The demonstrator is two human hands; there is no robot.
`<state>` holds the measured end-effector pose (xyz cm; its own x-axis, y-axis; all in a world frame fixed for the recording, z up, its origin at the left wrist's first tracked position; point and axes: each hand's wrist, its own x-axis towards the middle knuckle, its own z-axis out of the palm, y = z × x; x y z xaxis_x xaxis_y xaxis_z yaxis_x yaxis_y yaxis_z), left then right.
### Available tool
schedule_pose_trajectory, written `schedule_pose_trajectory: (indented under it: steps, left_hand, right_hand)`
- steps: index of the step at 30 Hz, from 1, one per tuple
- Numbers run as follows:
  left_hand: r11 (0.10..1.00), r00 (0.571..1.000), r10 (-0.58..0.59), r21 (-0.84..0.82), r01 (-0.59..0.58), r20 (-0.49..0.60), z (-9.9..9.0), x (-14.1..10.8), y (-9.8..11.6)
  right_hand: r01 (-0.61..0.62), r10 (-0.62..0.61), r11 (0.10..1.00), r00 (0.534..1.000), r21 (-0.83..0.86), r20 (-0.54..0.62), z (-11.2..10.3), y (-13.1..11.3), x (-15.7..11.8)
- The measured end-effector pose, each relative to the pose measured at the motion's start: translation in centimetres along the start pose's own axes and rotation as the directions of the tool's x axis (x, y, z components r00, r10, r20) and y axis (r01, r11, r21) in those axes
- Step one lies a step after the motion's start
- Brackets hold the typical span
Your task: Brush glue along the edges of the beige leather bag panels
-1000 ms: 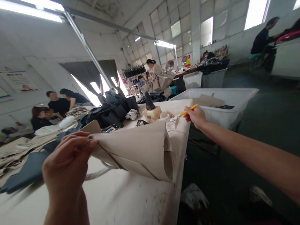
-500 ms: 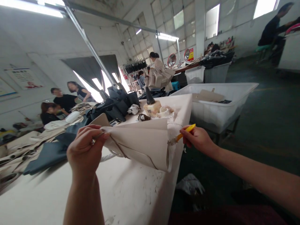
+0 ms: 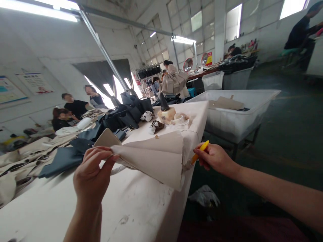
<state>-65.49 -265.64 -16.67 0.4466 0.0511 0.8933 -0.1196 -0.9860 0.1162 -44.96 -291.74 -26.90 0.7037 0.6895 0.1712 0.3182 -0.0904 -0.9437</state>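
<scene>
My left hand (image 3: pixel 94 173) pinches the narrow end of a beige leather-like panel (image 3: pixel 153 156), holding it above the white table. The panel fans out to the right, its plain face toward me. In my right hand (image 3: pixel 213 156) is a brush with a yellow handle (image 3: pixel 200 151), its bristles low beside the panel's right edge; whether they touch the edge I cannot tell. Behind the panel, a stained pale block with a dark cone (image 3: pixel 164 103) stands on the table, close to a roll of tape (image 3: pixel 178 118). A crumpled brown and white scrap (image 3: pixel 156 127) lies nearer.
Dark blue bag pieces (image 3: pixel 130 114) are heaped along the table's left side, with beige pieces (image 3: pixel 19 166) beyond. A large white bin (image 3: pixel 232 116) stands right of the table (image 3: pixel 136 208). Several people work in the background. White crumpled material (image 3: pixel 205 196) lies below the table edge.
The beige panel has turned over in my left hand, so the thin strap seen before is out of sight. My right hand and brush have lowered slightly. The view has shifted a little left.
</scene>
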Motion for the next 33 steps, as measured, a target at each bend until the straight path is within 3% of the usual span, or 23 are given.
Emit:
schedule_pose_trajectory:
  steps: [7, 10, 17, 25, 29, 33]
  left_hand:
    - [1.0, 0.998, -0.022, 0.009, 0.022, -0.057, -0.1, -0.3, 0.0]
    - [1.0, 0.998, -0.031, 0.004, 0.031, -0.057, -0.1, -0.3, -0.1]
    - [0.999, 0.998, -0.039, -0.013, 0.038, -0.057, -0.3, -0.5, -0.1]
    - [0.999, 0.999, -0.035, 0.011, 0.035, -0.015, -0.7, -0.8, 0.6]
    - [0.999, 0.999, -0.033, 0.012, 0.033, 0.006, -0.5, -0.7, 0.9]
    - [0.998, 0.998, -0.061, -0.005, 0.061, -0.032, -0.4, -0.8, 0.7]
  right_hand:
    - [0.119, -0.13, 0.99, 0.976, -0.072, -0.176, -0.7, 0.8, 3.3]
    - [0.171, -0.187, 0.98, 0.968, -0.104, -0.168, -0.5, 1.1, 3.4]
    - [0.058, -0.067, 0.994, 0.993, -0.094, -0.094, -0.3, 0.6, 0.6]
    - [-0.122, 0.13, 0.968, 0.991, 0.219, -0.022, 0.4, -0.5, -1.3]
    - [-0.108, 0.116, 0.977, 0.993, 0.182, -0.031, 0.4, 0.5, -0.9]
    - [-0.008, 0.014, 0.999, 0.989, 0.048, -0.144, -0.4, 1.3, 0.7]
